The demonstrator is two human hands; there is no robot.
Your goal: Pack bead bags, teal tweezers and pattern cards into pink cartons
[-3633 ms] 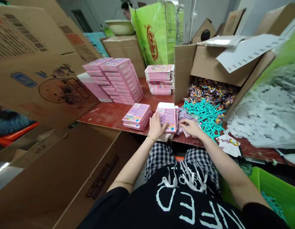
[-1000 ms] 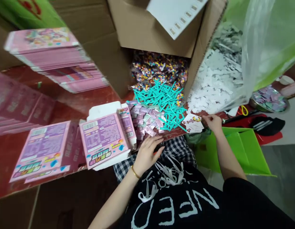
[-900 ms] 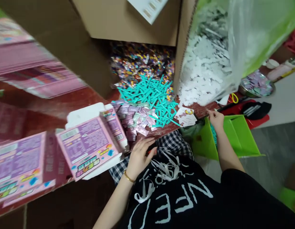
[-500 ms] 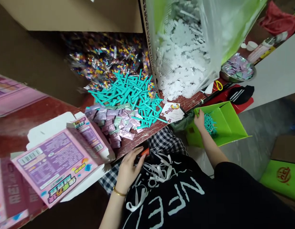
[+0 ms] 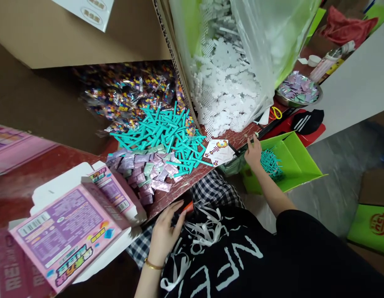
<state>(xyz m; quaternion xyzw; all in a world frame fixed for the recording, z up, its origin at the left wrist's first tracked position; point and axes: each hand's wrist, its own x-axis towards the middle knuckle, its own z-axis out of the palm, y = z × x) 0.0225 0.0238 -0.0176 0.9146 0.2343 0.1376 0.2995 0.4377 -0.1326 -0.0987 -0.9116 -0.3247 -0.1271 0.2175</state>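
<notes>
My left hand [image 5: 167, 229], with a gold bangle at the wrist, rests by the table's front edge. Its fingers are stretched out and hold nothing; an orange object [image 5: 188, 207], partly hidden, lies near the fingertips. My right hand [image 5: 253, 154] is at the table edge beside the green box [image 5: 299, 159], fingers pointing up and apart. A tiny pale spot shows at its fingertips, too small to name. Inside the box lie thin teal sticks [image 5: 271, 163]. Nearest on the table are printed cards [image 5: 218, 152], a heap of teal sticks [image 5: 167, 128] and small shiny sachets [image 5: 148, 167].
Pink-purple printed boxes [image 5: 68, 231] stand at the left. Behind are clear bags of coloured blocks [image 5: 123, 93] and white plastic pieces [image 5: 226, 87] in a lined carton. A metal bowl [image 5: 316, 97] of sachets and a black cap [image 5: 308, 123] are at the right.
My right hand has moved from the green box's near rim up and left toward the table edge. My left hand stays at the table's front edge. The view has shifted slightly.
</notes>
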